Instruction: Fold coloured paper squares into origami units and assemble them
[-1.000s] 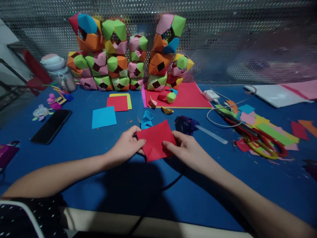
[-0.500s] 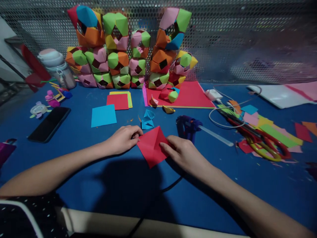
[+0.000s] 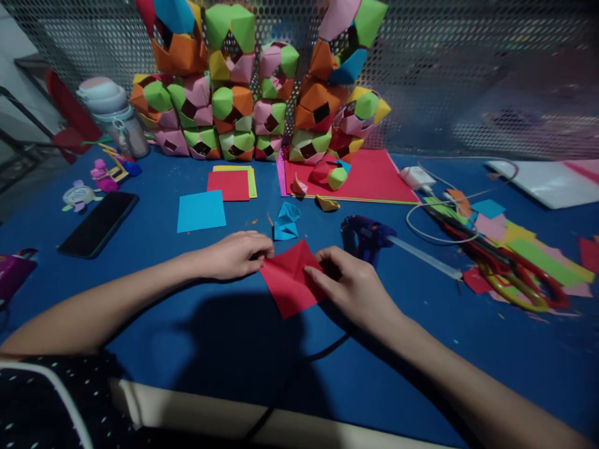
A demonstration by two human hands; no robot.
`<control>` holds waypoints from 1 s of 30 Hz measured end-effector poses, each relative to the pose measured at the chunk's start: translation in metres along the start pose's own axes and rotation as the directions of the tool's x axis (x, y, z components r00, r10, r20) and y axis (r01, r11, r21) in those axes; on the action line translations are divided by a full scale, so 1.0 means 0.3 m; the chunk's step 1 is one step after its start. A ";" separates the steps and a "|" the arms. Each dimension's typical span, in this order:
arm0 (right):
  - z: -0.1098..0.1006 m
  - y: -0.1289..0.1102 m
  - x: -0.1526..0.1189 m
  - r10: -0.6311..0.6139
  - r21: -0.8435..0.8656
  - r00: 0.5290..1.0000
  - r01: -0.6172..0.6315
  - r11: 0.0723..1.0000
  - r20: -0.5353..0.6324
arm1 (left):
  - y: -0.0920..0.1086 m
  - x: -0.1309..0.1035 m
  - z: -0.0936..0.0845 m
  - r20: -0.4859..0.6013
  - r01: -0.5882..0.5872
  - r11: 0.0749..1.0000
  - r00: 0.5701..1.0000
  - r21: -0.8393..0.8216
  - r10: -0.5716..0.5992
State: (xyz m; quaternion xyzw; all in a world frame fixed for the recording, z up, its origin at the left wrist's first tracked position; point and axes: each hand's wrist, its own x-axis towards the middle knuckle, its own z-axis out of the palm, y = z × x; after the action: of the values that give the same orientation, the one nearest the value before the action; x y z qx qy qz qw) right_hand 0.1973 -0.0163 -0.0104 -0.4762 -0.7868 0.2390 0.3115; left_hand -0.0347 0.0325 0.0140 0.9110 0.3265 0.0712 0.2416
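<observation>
A creased red paper square (image 3: 292, 287) lies between my two hands near the middle of the blue table. My left hand (image 3: 241, 254) pinches its left corner with curled fingers. At its right corner my right hand (image 3: 349, 284) grips the edge between thumb and fingers. Just behind the red paper sits a folded blue paper piece (image 3: 286, 221). A dark blue glue gun (image 3: 367, 236) with a clear stick stands beyond my right hand. To the back left are a flat blue square (image 3: 201, 211) and a small stack of red and yellow squares (image 3: 229, 185).
Stacked colourful paper shapes (image 3: 233, 106) stand along the back. Red sheets (image 3: 369, 178) lie before them. Scissors (image 3: 510, 280) rest among paper scraps at right, near a white cable and charger (image 3: 418, 179). At left are a phone (image 3: 99, 224), bottle (image 3: 115, 118) and small toys.
The view has shifted, so most background things appear slightly farther right and the top shapes are cropped. Both hands still hold the red paper, whose creased middle looks slightly more bent.
</observation>
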 end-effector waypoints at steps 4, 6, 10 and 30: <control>-0.018 0.000 -0.005 -0.285 0.052 0.954 0.282 0.958 0.090 | -0.006 -0.004 -0.011 0.035 -0.037 0.998 0.999 -0.042 0.038; -0.021 0.000 -0.010 -0.396 0.022 0.905 0.397 0.917 0.154 | -0.013 -0.005 -0.015 0.056 -0.062 0.996 0.996 -0.057 0.065; 0.009 0.006 -0.024 -0.381 -0.145 0.916 0.396 0.907 0.121 | -0.024 -0.005 -0.015 0.063 -0.107 0.992 0.992 -0.068 0.111; 0.026 0.035 -0.027 -0.639 -0.390 0.720 0.689 0.612 0.270 | -0.055 -0.006 -0.019 0.067 -0.110 0.981 0.990 -0.157 0.121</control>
State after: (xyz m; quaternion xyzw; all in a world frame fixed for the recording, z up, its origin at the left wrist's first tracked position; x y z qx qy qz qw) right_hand 0.2010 -0.0197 -0.0249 -0.1974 -0.9547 -0.0644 0.2131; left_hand -0.0469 0.0448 0.0110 0.9092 0.2572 0.0752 0.3187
